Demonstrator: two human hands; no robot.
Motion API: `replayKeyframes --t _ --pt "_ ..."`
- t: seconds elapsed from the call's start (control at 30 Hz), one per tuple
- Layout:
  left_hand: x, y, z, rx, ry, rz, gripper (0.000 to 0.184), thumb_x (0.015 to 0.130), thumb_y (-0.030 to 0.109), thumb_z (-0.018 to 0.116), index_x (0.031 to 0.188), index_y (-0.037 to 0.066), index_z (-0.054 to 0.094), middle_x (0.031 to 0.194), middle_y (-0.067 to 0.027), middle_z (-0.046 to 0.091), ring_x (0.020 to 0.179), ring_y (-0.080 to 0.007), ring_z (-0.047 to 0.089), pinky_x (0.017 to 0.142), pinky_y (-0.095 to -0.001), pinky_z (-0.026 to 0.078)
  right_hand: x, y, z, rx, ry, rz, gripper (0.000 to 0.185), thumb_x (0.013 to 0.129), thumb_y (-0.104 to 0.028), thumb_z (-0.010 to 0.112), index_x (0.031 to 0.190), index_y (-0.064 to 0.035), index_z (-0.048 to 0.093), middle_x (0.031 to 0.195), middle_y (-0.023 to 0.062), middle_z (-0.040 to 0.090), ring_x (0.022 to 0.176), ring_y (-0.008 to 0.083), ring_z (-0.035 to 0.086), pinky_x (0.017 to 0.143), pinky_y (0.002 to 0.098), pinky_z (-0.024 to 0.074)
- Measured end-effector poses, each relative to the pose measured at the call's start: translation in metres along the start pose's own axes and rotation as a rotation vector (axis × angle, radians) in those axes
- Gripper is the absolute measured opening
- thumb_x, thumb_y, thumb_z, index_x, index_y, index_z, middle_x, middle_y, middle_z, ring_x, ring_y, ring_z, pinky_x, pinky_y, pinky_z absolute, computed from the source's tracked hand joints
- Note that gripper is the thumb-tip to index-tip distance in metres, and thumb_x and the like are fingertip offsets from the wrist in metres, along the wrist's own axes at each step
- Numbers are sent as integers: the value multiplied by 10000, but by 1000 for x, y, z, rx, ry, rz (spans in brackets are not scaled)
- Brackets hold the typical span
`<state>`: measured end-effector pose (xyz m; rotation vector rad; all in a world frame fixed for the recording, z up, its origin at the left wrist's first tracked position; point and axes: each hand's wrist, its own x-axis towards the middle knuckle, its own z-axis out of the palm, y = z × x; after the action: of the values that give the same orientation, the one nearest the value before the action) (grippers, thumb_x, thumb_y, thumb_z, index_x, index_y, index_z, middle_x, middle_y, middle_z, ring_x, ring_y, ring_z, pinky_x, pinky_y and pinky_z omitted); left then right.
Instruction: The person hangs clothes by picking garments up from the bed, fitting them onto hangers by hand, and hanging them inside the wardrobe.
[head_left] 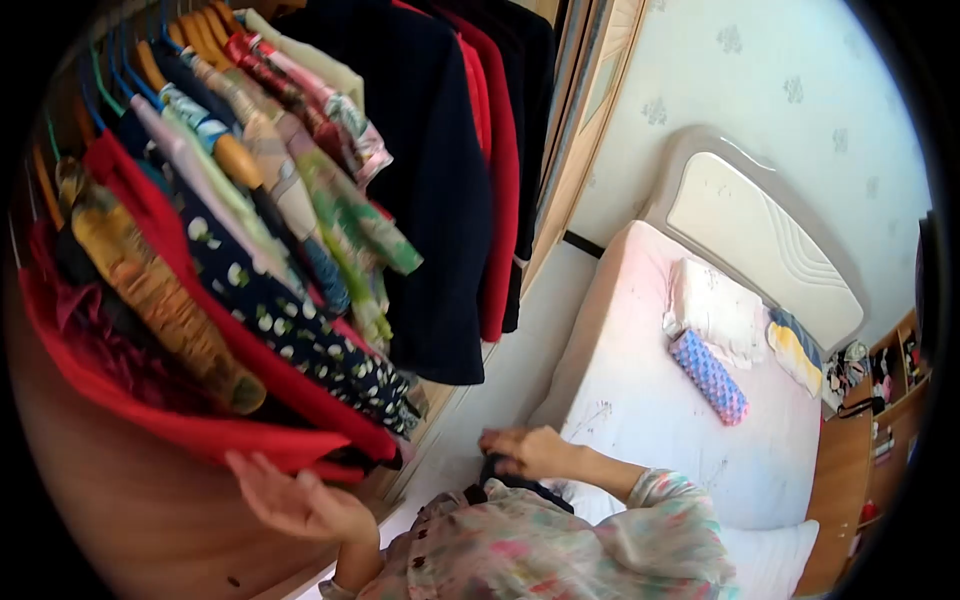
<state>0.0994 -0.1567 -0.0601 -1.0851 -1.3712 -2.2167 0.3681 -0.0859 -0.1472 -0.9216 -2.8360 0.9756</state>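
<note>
My left hand (305, 505) is open, palm turned up and fingers apart. Its fingertips are at the lower edge of a bright red garment (230, 435) that hangs in the wardrobe; whether they touch it I cannot tell. My right hand (530, 453) is in front of my body with its fingers curled. Right beneath it is a dark piece of cloth (520, 485), partly hidden by the hand and my sleeve. What the fingers hold, if anything, is hidden. Beside the red garment hangs a dark garment with white spots (270, 300).
Many clothes crowd the wardrobe rail, among them a long navy coat (430, 200) and a floral blouse (350, 220). To the right stands a bed (620, 370) with a blue and pink bolster (708, 376) and pillows. Wooden shelves (850, 480) line the far right.
</note>
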Motion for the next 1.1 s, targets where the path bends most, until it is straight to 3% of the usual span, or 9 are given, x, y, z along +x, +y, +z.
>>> replayKeyframes --t 0.1,0.13,0.2,0.3,0.4,0.67,0.8,0.83,1.1 --pt "-4 -5 25 -111 4 351 448 864 172 522 1256 8 380 1359 -256 351 1266 -464 299 1041 -547 236 36 58 -47 154 375 232 627 776 -245 656 1321 -101 383 1348 150 424 1173 326 472 852 385 473" --pt "-8 -4 36 -45 -193 381 423 857 199 533 1220 17 413 1360 -263 344 1267 -482 280 1035 -566 223 49 72 -74 304 452 364 627 784 -237 659 1323 -84 378 1343 148 430 1157 322 488 837 380 475" --pt "-11 -2 69 105 -572 436 382 844 253 554 1148 36 479 1361 -275 329 1269 -518 242 1023 -606 197 83 140 -110 268 902 134 652 790 -227 670 1331 -43 355 1324 171 444 1106 306 527 798 352 479" --pt "-20 12 177 333 -726 350 349 796 267 597 1072 57 554 1392 -277 270 1305 -518 137 1014 -642 139 109 218 -197 372 1176 279 675 796 -218 668 1336 4 330 1322 230 414 1135 320 494 820 334 458" --pt "-22 -17 262 567 -770 367 553 732 334 684 1220 135 518 1442 -267 148 1311 -527 76 1008 -660 118 142 296 -261 124 1370 288 682 787 -241 665 1322 34 344 1220 249 494 1110 356 494 895 372 416" --pt "-18 -108 339 909 -653 505 636 713 303 722 1280 160 473 1475 -220 3 1328 -496 -1 1008 -674 75 169 284 -303 268 1351 393 467 604 -216 769 872 18 466 826 182 514 819 322 544 721 390 431" --pt "-17 -126 347 911 -653 536 623 727 289 719 1284 157 470 1469 -225 17 1321 -503 10 1007 -674 70 168 287 -299 200 1325 371 463 598 -214 770 876 19 482 827 173 522 790 320 537 692 382 433" --pt "-17 -126 348 911 -647 489 585 728 314 703 1262 201 492 1374 -208 212 1308 -484 86 980 -705 98 168 285 -296 187 1315 358 462 596 -215 771 871 18 482 823 172 521 778 320 535 684 381 433" --pt "-11 -110 343 822 -812 375 728 714 266 722 1360 219 388 1461 -230 100 1331 -484 44 1025 -647 79 161 220 -252 195 1163 327 556 595 -260 800 989 4 510 916 197 597 862 334 593 729 389 464"
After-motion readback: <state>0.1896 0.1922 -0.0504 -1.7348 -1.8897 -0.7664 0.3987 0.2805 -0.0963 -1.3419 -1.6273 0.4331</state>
